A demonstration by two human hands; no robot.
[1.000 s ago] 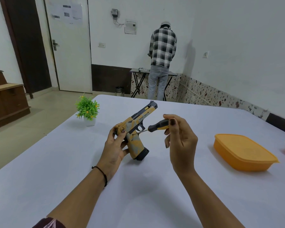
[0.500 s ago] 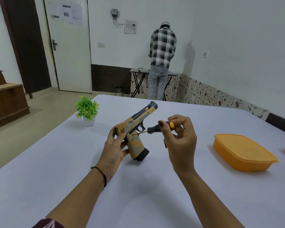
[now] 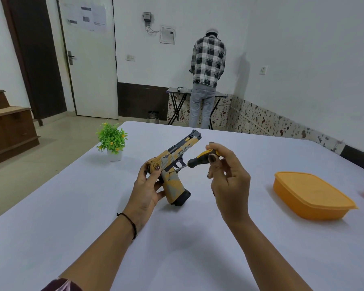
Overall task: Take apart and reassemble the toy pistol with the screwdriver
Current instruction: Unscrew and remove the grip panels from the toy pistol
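Toy pistol [image 3: 173,166]: we hold it upright, butt resting on the white table [image 3: 72,206], muzzle pointing up and away.
Around us: small potted plant [image 3: 112,141] far-left; lidded orange container [image 3: 311,196] well to the right; nothing stands between.
Left hand [image 3: 147,185]: fingers wrapped around the rear of the grip.
Right hand [image 3: 227,177]: fingertips pinch the screwdriver [image 3: 198,159] handle; its tip touches the frame by the trigger.

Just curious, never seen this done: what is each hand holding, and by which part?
The left hand holds the toy pistol by the rear of its grip; the right hand pinches the screwdriver by its handle's end.
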